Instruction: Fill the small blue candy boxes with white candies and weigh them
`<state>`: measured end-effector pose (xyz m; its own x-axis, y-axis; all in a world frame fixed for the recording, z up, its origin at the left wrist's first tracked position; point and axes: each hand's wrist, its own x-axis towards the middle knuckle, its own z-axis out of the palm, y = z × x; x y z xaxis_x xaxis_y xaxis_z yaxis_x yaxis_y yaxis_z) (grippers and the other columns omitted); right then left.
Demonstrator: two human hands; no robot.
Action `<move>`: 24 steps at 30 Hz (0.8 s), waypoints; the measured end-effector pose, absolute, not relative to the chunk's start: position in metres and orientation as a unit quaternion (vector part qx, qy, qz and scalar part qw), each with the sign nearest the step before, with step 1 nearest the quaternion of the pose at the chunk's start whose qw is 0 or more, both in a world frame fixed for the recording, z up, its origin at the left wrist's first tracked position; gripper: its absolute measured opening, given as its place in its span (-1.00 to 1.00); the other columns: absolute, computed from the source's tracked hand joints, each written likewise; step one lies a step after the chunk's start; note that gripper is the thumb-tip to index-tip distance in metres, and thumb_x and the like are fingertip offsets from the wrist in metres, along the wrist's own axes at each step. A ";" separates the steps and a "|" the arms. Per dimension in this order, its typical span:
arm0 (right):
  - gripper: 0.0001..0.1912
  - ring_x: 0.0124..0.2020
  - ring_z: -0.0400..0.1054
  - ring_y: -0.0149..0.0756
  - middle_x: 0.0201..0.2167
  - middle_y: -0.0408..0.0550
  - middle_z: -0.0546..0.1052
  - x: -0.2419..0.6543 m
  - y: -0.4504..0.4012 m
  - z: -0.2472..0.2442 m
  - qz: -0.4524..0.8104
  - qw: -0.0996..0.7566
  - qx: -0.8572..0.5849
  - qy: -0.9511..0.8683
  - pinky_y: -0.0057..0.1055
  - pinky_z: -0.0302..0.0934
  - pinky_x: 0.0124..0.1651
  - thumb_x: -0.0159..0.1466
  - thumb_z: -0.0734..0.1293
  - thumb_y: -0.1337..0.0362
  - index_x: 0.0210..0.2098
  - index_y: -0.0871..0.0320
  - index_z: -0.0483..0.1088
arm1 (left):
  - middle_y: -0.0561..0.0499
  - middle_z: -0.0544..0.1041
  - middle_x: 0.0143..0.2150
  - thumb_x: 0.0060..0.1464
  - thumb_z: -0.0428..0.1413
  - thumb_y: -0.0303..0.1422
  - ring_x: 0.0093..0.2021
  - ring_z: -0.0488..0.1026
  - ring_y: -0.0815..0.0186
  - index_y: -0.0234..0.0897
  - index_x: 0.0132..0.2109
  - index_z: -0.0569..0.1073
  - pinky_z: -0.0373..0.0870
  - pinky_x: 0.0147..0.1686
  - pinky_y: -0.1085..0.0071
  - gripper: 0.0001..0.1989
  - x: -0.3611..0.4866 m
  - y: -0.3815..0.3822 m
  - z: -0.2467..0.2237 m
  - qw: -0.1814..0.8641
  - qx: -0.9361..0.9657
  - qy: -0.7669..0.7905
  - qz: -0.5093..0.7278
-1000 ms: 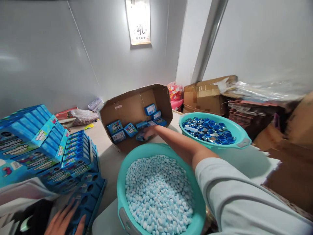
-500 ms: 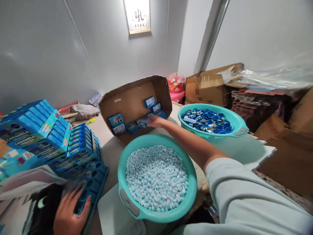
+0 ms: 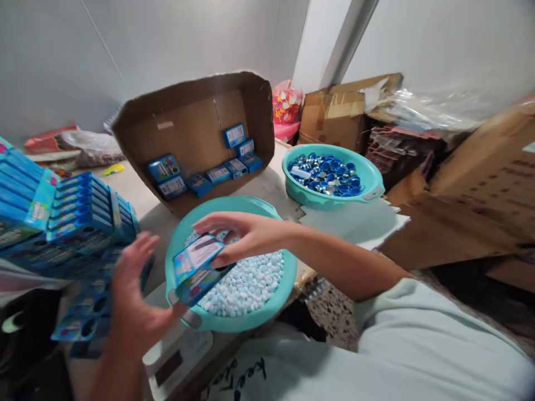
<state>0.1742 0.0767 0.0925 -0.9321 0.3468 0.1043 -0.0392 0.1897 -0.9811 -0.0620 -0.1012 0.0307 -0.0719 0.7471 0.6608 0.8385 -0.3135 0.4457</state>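
My right hand (image 3: 238,236) grips a small blue box (image 3: 198,267) above a turquoise basin (image 3: 288,281) of pale blue and white candies (image 3: 246,284). Left of the box, my left hand (image 3: 140,298) is spread with its thumb near the box's lower corner; whether they touch is unclear. Behind the basin, a cardboard carton (image 3: 188,117) lies open toward me with several blue boxes (image 3: 218,174) inside. Stacked blue boxes (image 3: 79,206) stand at the left, with flat blue packaging (image 3: 86,312) below them, partly behind my left hand.
A second turquoise basin (image 3: 301,192) holds blue and silver round pieces. A white scale (image 3: 178,356) sits at the front edge. Cardboard boxes (image 3: 334,117) and plastic wrap are at the right, a red patterned bag (image 3: 287,103) behind, and plastic bags (image 3: 92,146) at the back left.
My right hand has come back from the carton to above the candy basin, bringing a blue box. My left hand has lifted off the blue packaging and moved toward that box. The view has shifted.
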 end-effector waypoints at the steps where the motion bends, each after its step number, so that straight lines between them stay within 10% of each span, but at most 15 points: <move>1: -0.33 0.12 0.41 -0.22 0.10 0.05 0.51 0.163 0.077 0.084 0.650 0.147 -0.091 -0.740 -0.37 0.36 0.11 0.12 0.55 0.05 0.14 0.17 0.38 | -0.16 0.39 0.31 0.10 0.26 -0.15 0.30 0.39 -0.03 -0.08 0.35 0.27 0.39 0.29 -0.01 -0.30 -0.046 -0.083 0.038 0.018 -0.711 -0.576 -0.403; 4: -0.37 0.11 0.43 -0.20 0.11 0.07 0.52 0.142 0.095 0.048 0.657 0.195 -0.138 -0.715 -0.30 0.37 0.14 0.24 0.47 -0.06 0.14 0.17 0.36 | -0.12 0.56 0.07 0.15 0.24 -0.19 0.10 0.54 0.12 -0.20 0.05 0.52 0.46 0.17 0.20 -0.64 -0.023 -0.041 0.040 0.002 -0.673 -0.593 -0.443; 8: -0.43 0.38 0.22 -0.05 0.33 0.17 0.37 0.141 0.124 0.000 0.512 0.126 -0.295 -0.797 -0.06 0.05 0.46 0.49 0.15 -0.06 0.23 0.24 0.36 | -0.08 0.63 -0.14 0.05 0.27 -0.08 -0.11 0.58 0.13 -0.26 -0.01 0.57 0.50 -0.03 0.25 -0.57 -0.027 -0.017 0.020 -0.073 -0.524 -0.712 -0.461; 11: -0.44 0.46 0.08 0.04 0.36 0.17 0.33 0.144 0.122 -0.020 0.446 0.035 -0.288 -0.846 -0.04 -0.12 0.52 0.44 0.26 -0.04 0.23 0.24 0.42 | -0.08 0.64 -0.17 -0.02 0.28 -0.09 -0.13 0.58 0.07 -0.24 -0.03 0.60 0.48 -0.11 0.28 -0.55 -0.028 -0.013 0.010 -0.149 -0.523 -0.735 -0.405; 24: -0.44 0.17 0.40 -0.03 0.09 0.02 0.57 0.150 0.063 -0.011 0.610 0.028 -0.411 -0.677 -0.07 0.16 0.37 0.41 0.23 -0.17 0.03 0.15 0.56 | -0.15 0.62 -0.15 0.10 0.27 -0.15 -0.11 0.55 -0.07 -0.22 0.04 0.59 0.36 -0.24 0.28 -0.61 -0.020 -0.017 0.019 -0.097 -0.531 -0.796 -0.275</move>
